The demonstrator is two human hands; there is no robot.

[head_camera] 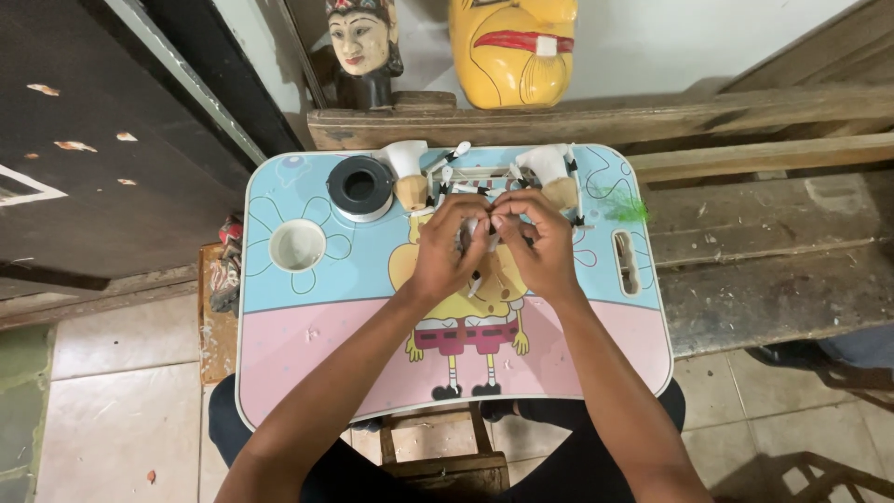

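My left hand (451, 247) and my right hand (540, 244) meet over the middle of a small lap table (307, 354) with a cartoon print in blue and pink. Both hands pinch one small pale piece (479, 226) between their fingertips; its shape is mostly hidden by the fingers. Just behind the hands lie two white and tan wooden puppet parts (408, 173) (553, 175) joined by thin white sticks (480, 173).
A grey tape roll (359, 187) and a round cup hole (297, 246) sit at the table's left. A green tuft (629, 209) lies at the right. Behind stand a carved painted head (363, 47) and a yellow mask (512, 47) on a wooden bench (764, 242).
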